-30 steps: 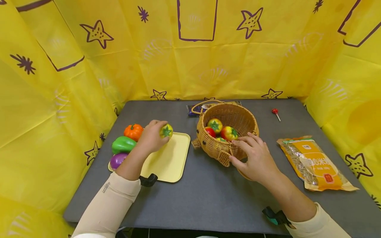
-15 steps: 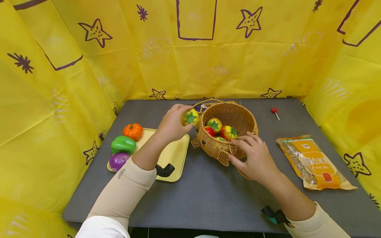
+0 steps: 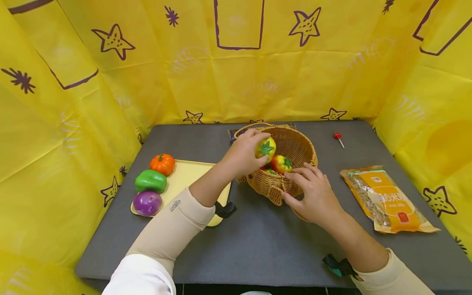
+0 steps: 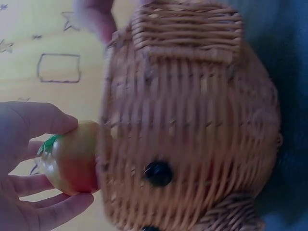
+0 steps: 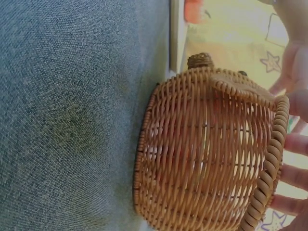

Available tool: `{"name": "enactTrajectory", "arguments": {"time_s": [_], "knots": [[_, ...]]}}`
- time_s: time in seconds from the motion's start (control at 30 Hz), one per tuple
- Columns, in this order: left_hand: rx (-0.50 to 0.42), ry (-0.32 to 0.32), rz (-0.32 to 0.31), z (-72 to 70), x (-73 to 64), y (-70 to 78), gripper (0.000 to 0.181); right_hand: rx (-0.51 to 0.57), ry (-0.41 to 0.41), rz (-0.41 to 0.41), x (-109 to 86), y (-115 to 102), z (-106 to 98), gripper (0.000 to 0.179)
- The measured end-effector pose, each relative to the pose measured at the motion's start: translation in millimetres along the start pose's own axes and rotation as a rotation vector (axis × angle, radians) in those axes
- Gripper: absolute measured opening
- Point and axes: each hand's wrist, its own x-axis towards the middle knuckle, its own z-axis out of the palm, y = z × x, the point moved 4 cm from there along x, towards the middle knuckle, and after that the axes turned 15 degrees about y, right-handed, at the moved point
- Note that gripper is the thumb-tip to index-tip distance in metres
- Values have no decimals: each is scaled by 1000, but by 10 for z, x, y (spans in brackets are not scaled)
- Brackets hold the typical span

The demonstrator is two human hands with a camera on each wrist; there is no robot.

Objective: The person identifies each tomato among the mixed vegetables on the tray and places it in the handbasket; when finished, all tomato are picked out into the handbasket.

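Observation:
My left hand holds a yellow-and-red toy tomato with a green leafy top, at the left side of the wicker basket's opening. In the left wrist view, thumb and fingers curl round that tomato, just outside or over the rim. The wicker basket has animal-like eyes and ears; several toy tomatoes lie inside, partly hidden. At its near right rim my right hand grips the edge, fingers over it and thumb outside. A coiled handle shows beside those fingers in the right wrist view.
A cream tray at left carries an orange toy pumpkin, a green toy pepper and a purple toy vegetable. Right of the basket lie an orange food bag and a red lollipop. A dark packet is behind the basket.
My left hand has carried the toy tomato from above the tray rightwards to the basket's opening. The right hand stays at the basket's rim.

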Motion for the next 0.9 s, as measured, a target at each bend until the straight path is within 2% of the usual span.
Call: {"name": "enactTrajectory", "arguments": {"time_s": [0.2, 0.47, 0.77, 0.9], "knots": [[42, -79, 43, 219, 28, 90, 66, 3, 12, -11, -3, -10, 10, 48], [110, -145, 32, 370, 53, 110, 65, 2, 7, -11, -5, -22, 2, 47], [139, -156, 59, 424, 72, 93, 68, 3, 17, -7, 0, -32, 0, 46], [122, -133, 75, 399, 54, 87, 67, -4, 6, -2, 4, -30, 6, 47]]}}
